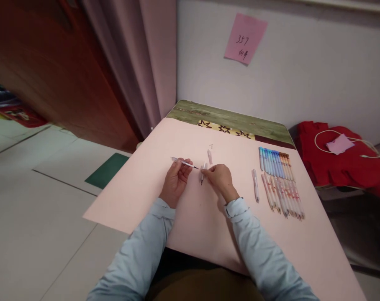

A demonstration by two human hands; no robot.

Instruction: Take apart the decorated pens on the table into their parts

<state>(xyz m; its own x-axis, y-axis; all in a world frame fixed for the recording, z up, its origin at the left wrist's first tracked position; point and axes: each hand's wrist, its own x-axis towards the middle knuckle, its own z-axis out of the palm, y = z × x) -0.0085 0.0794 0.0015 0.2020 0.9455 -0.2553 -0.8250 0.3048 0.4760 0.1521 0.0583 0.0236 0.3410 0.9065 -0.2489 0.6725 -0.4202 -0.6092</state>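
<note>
My left hand [176,177] pinches a thin pen refill [183,162] that points right with its dark tip toward my other hand. My right hand [219,177] is closed on a white pen barrel [203,172] held roughly upright over the pink sheet [152,188]. The refill's tip sits just left of the barrel, close to it. A small white pen part [210,156] lies on the sheet just beyond my hands, with a tiny piece [211,146] farther back.
A row of several pens [279,184] lies side by side at the right of the sheet, with one separate white pen [255,185] left of it. A red cloth with a cord [337,161] sits beyond the table's right edge. A pink note [245,37] hangs on the wall.
</note>
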